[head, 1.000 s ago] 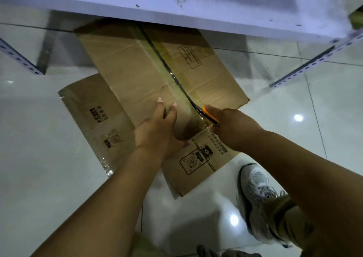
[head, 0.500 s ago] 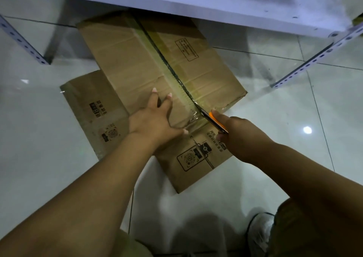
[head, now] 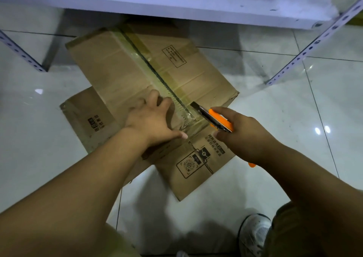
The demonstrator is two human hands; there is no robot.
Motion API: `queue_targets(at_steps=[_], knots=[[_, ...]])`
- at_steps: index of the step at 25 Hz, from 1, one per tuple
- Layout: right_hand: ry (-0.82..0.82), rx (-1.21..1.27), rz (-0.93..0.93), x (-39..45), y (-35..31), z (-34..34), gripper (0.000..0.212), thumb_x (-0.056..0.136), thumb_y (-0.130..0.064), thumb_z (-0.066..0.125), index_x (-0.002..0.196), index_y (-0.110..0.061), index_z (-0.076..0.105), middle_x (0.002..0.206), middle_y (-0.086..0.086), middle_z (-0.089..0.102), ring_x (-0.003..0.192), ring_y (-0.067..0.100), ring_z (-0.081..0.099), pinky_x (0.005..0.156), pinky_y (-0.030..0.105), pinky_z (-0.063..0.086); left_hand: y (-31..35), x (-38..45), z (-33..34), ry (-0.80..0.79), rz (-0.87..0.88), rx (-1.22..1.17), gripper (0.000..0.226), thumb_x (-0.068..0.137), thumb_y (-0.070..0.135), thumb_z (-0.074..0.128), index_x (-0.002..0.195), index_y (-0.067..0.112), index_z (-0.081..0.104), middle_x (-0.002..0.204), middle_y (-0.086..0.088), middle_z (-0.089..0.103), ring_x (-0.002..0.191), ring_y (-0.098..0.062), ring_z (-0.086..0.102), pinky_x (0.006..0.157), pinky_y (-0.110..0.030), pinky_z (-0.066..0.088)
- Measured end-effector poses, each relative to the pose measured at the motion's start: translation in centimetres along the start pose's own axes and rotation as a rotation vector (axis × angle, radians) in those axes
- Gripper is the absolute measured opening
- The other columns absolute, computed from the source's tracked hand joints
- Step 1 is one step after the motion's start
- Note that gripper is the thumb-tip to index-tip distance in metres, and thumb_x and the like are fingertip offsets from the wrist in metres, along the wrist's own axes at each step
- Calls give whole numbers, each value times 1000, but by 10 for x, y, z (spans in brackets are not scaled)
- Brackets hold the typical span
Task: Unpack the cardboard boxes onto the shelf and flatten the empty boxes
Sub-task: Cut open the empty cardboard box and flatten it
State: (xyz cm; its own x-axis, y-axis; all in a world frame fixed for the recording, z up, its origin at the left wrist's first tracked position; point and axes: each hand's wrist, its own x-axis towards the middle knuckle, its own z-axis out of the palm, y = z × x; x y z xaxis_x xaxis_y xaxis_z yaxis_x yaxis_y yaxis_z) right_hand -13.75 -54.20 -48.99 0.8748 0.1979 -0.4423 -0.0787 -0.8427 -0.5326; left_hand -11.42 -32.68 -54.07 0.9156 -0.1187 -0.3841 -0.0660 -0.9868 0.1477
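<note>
A brown cardboard box [head: 117, 66] lies on the tiled floor, its far end under the white shelf board [head: 176, 1]. A slit tape seam [head: 157, 75] runs along its top. My left hand [head: 151, 121] presses flat on the box beside the seam's near end, fingers spread. My right hand [head: 241, 131] grips an orange utility knife [head: 214, 119], whose blade is lifted just clear of the seam end. A second piece of printed cardboard [head: 198, 164] lies beneath the box, sticking out at the near side and left.
Perforated white shelf uprights slant down at the left [head: 21, 54] and at the right [head: 306, 50]. Glossy white floor tiles [head: 284, 109] surround the box. My white shoe [head: 255, 235] stands at the bottom right.
The knife has been drawn back along the seam to its near end and has lifted off the box. My left hand has slid slightly and stays pressed on the cardboard.
</note>
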Motion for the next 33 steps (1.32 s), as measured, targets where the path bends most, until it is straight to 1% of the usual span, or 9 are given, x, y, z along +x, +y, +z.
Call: queue_targets(at_steps=[2, 5, 9, 14, 19, 23, 28, 30, 33], knots=[[57, -27, 3, 5, 1, -2, 49, 94, -26, 57, 140, -31, 41, 106, 0, 56, 89, 19, 58, 74, 31, 48, 4, 8, -5, 8, 97, 24, 100, 63, 81, 58, 141, 28, 26, 143, 3, 22, 129, -29, 29, 97, -42, 38], [104, -100, -2, 18, 3, 1, 44, 97, -30, 53, 138, -24, 40, 110, 5, 60, 94, 23, 58, 78, 35, 50, 10, 17, -6, 36, 180, 69, 104, 60, 77, 65, 142, 24, 30, 141, 8, 29, 125, -23, 28, 96, -38, 37], [53, -70, 41, 32, 6, 5, 46, 98, -33, 52, 140, -27, 33, 106, 7, 60, 88, 24, 60, 76, 38, 52, 12, 28, -4, 21, 201, 60, 107, 53, 76, 70, 140, 24, 35, 138, 7, 36, 120, -20, 31, 100, -37, 37], [12, -40, 51, 44, 9, 10, 48, 97, -34, 53, 140, -28, 33, 102, 4, 56, 85, 23, 60, 74, 38, 54, 7, 34, -9, -54, 213, 62, 111, 48, 76, 72, 141, 31, 32, 142, 11, 30, 120, -19, 28, 101, -39, 37], [5, -54, 48, 48, 14, 12, 49, 96, -36, 55, 140, -30, 33, 110, 6, 58, 87, 23, 60, 76, 41, 56, 11, 38, -13, -6, 232, 80, 104, 44, 76, 74, 132, 33, 39, 130, 11, 36, 114, -18, 31, 93, -37, 36], [-10, -37, 22, 53, 16, 13, 47, 97, -35, 54, 139, -32, 32, 113, 5, 58, 82, 20, 62, 75, 42, 56, 10, 40, -6, 1, 211, 108, 98, 48, 78, 69, 132, 38, 40, 126, 7, 32, 113, -19, 30, 95, -38, 30], [41, 34, -12, 56, 22, 13, 52, 96, -33, 56, 143, -32, 34, 121, 4, 57, 86, 15, 57, 68, 29, 49, 10, 38, -3, 37, 152, 69, 91, 48, 80, 67, 127, 41, 45, 119, 6, 27, 111, -21, 27, 96, -38, 28], [100, 70, -42, 53, 23, 11, 55, 94, -32, 60, 144, -31, 38, 127, 2, 54, 96, 13, 49, 74, 25, 41, 11, 36, -2, 59, 155, 34, 82, 50, 77, 68, 121, 41, 48, 118, 8, 25, 111, -20, 24, 97, -38, 26], [98, 96, -32, 48, 26, 8, 55, 92, -33, 62, 142, -31, 41, 119, 0, 44, 93, 12, 45, 66, 16, 37, 14, 34, 0, 90, 166, -33, 67, 56, 69, 72, 114, 41, 52, 119, 11, 28, 113, -21, 23, 97, -36, 22]])
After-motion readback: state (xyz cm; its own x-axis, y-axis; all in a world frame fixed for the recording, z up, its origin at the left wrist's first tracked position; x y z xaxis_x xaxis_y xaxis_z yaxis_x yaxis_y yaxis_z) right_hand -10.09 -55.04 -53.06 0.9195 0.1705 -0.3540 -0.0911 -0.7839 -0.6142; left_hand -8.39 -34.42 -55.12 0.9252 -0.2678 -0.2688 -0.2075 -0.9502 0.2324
